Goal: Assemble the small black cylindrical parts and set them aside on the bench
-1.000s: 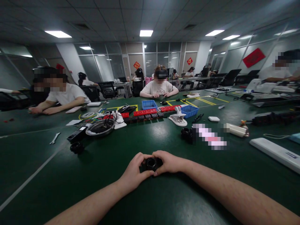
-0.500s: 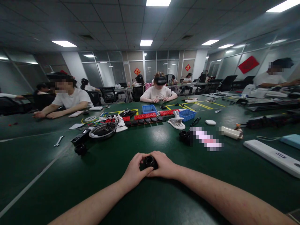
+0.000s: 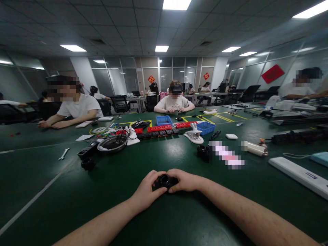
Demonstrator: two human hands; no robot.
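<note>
A black webcam (image 3: 164,179) with a round, ringed lens facing up is held between both hands, low over the green table in front of me. My left hand (image 3: 150,187) wraps its left side, fingers at the far edge and thumb at the near edge. On the opposite side, my right hand (image 3: 183,181) grips it with bent fingers and the thumb near the lens. The hands almost meet around it, and they hide much of its body and underside.
Black round-topped devices lie at left (image 3: 88,164) and right (image 3: 203,151). A wrench (image 3: 64,154), metal bowl (image 3: 112,143), red power strips (image 3: 159,128), white clip stand (image 3: 194,134) and blue baskets (image 3: 205,128) are farther off. A white bar (image 3: 297,172) lies right. People sit around the table.
My right hand's fingers have shifted right and its thumb drawn back, showing more of the webcam's body. The left hand keeps its grip. The view has tilted slightly.
</note>
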